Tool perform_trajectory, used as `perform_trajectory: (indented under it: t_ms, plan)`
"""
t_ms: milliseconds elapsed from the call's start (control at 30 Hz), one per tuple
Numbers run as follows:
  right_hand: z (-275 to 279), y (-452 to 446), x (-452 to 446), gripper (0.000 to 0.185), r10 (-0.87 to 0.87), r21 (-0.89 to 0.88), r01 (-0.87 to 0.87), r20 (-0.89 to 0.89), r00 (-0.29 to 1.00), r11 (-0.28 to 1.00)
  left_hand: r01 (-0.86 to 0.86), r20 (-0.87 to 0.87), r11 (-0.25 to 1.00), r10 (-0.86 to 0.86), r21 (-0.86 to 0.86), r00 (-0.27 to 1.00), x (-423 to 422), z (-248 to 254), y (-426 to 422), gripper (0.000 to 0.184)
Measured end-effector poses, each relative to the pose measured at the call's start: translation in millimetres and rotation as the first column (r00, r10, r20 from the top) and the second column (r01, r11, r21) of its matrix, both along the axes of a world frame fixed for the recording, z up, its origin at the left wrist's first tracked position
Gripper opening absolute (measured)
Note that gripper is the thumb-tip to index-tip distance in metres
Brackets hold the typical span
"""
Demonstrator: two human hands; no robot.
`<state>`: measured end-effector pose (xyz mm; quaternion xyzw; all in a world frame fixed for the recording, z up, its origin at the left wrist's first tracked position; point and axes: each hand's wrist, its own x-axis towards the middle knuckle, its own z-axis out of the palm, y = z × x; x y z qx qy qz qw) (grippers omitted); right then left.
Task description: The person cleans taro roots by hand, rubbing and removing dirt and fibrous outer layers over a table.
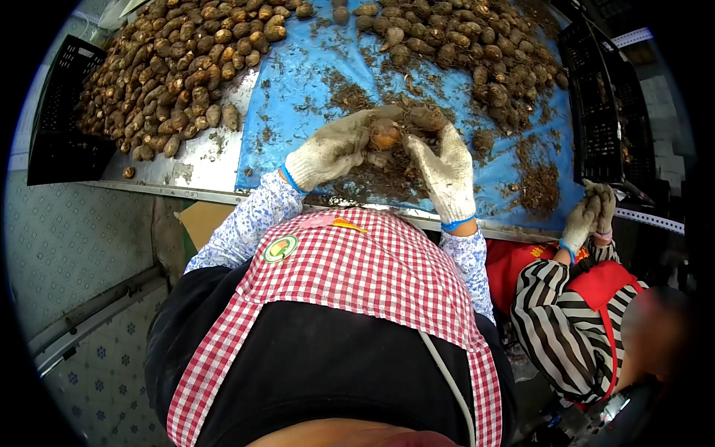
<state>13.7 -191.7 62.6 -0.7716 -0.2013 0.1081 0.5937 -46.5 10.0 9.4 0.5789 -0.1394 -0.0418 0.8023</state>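
My left hand [331, 149], in a soiled white knit glove, is closed around a brown taro root [385, 134] whose pale orange end faces up. My right hand [451, 165], gloved alike, has its fingers and thumb around a second, darker taro root [427, 118]. Both hands are close together above the blue sheet [290, 89], near the table's front edge. Beneath them lie dark fibrous scraps [376, 182]. The fingertips of the right hand are partly hidden by the root.
Cleaner-looking taro roots [186, 67] are heaped at the left on bare metal [195, 160]; rougher ones [477, 45] lie at the back right. Black crates stand at the left [67, 112] and right [596, 104]. At right, a co-worker in striped sleeves [544, 298] has gloved hands together.
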Motion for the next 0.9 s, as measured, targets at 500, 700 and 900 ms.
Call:
perform_trajectory:
  t_ms: [500, 700, 900]
  plan:
    - [0, 7, -11, 0.022, -0.006, -0.289, 0.047, 0.138, 0.990, 0.956, -0.232, -0.081, 0.967, 0.241, 0.109, 0.967, 8, 13, -11, 0.048]
    - [14, 6, -17, 0.026, -0.093, -0.260, 0.029, -0.237, 0.967, 0.965, -0.359, -0.178, 0.930, 0.367, 0.076, 0.913, 9, 11, -8, 0.056]
    - [6, 6, 0, 0.034, 0.029, -0.521, 0.121, 0.271, 0.962, 0.845, -0.434, 0.134, 0.791, 0.419, 0.431, 0.898, 8, 13, -13, 0.056]
